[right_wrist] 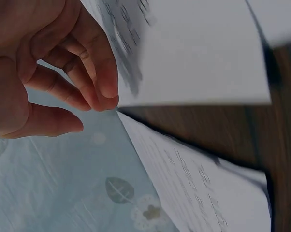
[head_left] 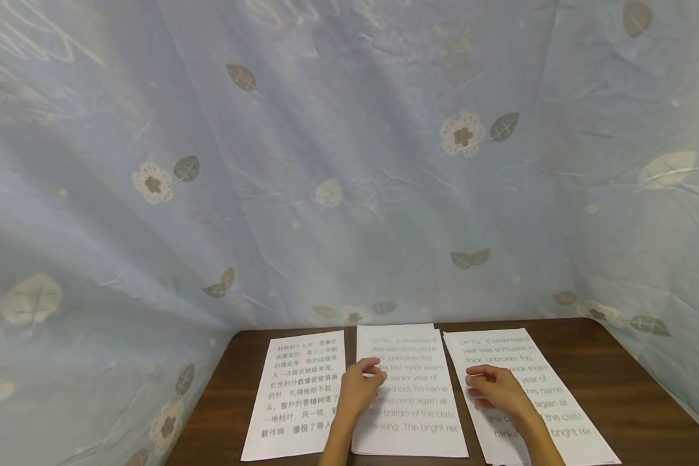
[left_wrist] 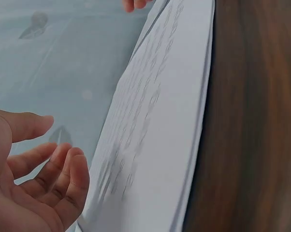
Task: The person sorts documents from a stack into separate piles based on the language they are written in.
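Note:
My left hand hovers over the left edge of the middle stack of printed sheets, its fingers loosely bent with nothing between them. In the left wrist view the thumb and fingers of that hand stand apart beside the paper. My right hand is above the left side of the right-hand printed sheet, also holding nothing. A gap shows between its thumb and bent fingers in the right wrist view. Both printed pages carry large English text, partly covered by the hands.
A sheet with Chinese characters lies at the left. All the papers rest on a dark brown wooden table. Behind and around the table hangs a pale blue cloth with leaf and flower prints.

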Motion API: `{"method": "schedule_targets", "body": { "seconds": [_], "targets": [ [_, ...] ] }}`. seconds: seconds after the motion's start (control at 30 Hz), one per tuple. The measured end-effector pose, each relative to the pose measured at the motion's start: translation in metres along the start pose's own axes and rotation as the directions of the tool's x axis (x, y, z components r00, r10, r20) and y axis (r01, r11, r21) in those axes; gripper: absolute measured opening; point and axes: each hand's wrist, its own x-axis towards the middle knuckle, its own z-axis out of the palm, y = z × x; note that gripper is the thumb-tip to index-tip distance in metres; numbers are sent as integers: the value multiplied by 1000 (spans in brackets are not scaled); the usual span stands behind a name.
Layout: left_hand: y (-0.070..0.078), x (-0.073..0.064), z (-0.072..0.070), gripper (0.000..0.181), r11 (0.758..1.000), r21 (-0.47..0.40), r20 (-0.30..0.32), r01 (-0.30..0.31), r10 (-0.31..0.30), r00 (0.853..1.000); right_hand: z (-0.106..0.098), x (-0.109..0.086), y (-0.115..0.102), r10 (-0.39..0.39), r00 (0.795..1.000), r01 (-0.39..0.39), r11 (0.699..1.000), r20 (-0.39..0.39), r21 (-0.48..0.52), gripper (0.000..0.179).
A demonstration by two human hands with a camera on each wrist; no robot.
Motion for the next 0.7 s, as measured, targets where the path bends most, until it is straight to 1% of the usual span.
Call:
{"method": "schedule_targets", "body": {
  "seconds": [0.13, 0.3, 0.4, 0.57, 0.7],
  "targets": [
    [-7, 2, -14, 43, 1000, 14, -21, -4, 4, 1000, 15, 1, -3, 0, 1000, 0, 1000, -2, 19, 39],
    [-12, 7, -28, 43, 999, 47, -35, -4, 6, 999, 28, 0, -10, -6, 1000, 6, 999, -5, 38, 40],
    [-14, 7, -36, 44, 999, 42, -40, 12, -10, 999, 35, -1, -14, -5, 1000, 6, 999, -11, 47, 40],
    [-18, 7, -45, 43, 998, 49, -42, 35, -33, 999, 40, -2, -18, -11, 1000, 12, 999, -3, 43, 41],
    [-21, 7, -48, 44, 997, 59, -37, 47, -45, 998, 41, -3, -19, -15, 1000, 15, 999, -7, 29, 42]
  ]
}}
